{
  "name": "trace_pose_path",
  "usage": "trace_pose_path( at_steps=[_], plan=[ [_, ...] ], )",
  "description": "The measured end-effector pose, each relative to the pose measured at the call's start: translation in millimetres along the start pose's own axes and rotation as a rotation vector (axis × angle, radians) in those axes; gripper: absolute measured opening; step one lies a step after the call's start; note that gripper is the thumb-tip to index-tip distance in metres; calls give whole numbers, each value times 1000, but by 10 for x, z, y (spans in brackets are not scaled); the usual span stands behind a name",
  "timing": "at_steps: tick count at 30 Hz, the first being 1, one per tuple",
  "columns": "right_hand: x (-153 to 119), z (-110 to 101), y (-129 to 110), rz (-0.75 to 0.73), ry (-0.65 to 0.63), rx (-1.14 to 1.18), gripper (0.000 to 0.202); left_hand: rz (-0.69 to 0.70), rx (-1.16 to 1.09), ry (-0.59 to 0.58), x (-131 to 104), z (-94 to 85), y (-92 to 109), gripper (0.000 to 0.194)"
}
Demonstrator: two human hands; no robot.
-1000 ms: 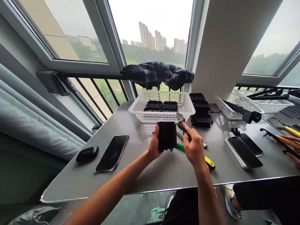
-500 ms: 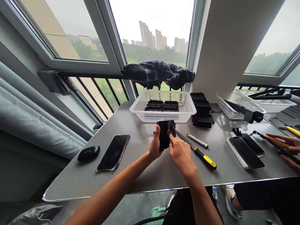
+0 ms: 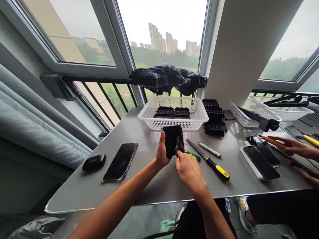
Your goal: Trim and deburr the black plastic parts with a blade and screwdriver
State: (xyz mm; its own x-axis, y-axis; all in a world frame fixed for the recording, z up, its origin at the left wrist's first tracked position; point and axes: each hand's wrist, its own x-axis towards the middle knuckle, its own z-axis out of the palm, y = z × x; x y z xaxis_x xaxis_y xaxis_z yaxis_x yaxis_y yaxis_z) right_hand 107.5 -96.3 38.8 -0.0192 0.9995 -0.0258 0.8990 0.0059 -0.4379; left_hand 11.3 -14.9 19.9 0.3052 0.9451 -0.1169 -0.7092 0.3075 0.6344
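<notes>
My left hand [image 3: 162, 151] grips a black plastic part [image 3: 170, 139] with a toothed right edge, tilted up above the table, thumb along its left side. At the part's lower right, my right hand [image 3: 188, 167] pinches a dark, cloth-like piece [image 3: 177, 144] against it; its exact kind is unclear. A green object [image 3: 193, 155] shows beside my right knuckles, partly hidden by the hand. To the right lie a flat file [image 3: 211, 162] with a black and yellow handle and a white marker pen [image 3: 209, 149].
Behind my hands, a white basket [image 3: 173, 125] holds black toothed parts [image 3: 181, 113]; more black parts [image 3: 215, 116] are stacked beside it. A phone [image 3: 121, 162] and black case [image 3: 94, 163] lie left. Phones [image 3: 261, 162] and a co-worker's hands [image 3: 300, 147] with a wooden-handled tool are right.
The black part has turned so its broad face shows more, and shifted slightly left. My right hand has moved down and left along it, and the green object has come into view.
</notes>
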Motion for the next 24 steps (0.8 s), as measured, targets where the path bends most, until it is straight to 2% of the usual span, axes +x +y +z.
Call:
trace_pose_path(
  at_steps=[3,6,9,11,13,16,19,24],
  plan=[
    [8,-41,19,-17,40,87,30,7,2,-1,-18,19,9,57],
    [22,-148,97,-65,87,298,31,1,-1,-14,-34,24,6,60],
    [23,-238,189,-62,280,515,33,-32,11,-28,-37,1,-31,61],
    [23,-254,224,-83,427,573,38,-76,29,-50,-36,-26,-75,62],
    [33,-234,231,-114,467,537,42,-127,52,-81,-38,-58,-128,61],
    [73,-176,210,-67,374,312,46,-217,77,-137,-44,-105,-201,58],
    [111,-144,172,6,241,69,50,-248,84,-146,-46,-136,-237,57],
    [103,-129,94,10,140,-63,53,-213,38,-100,-23,-124,-207,58]
  ],
)
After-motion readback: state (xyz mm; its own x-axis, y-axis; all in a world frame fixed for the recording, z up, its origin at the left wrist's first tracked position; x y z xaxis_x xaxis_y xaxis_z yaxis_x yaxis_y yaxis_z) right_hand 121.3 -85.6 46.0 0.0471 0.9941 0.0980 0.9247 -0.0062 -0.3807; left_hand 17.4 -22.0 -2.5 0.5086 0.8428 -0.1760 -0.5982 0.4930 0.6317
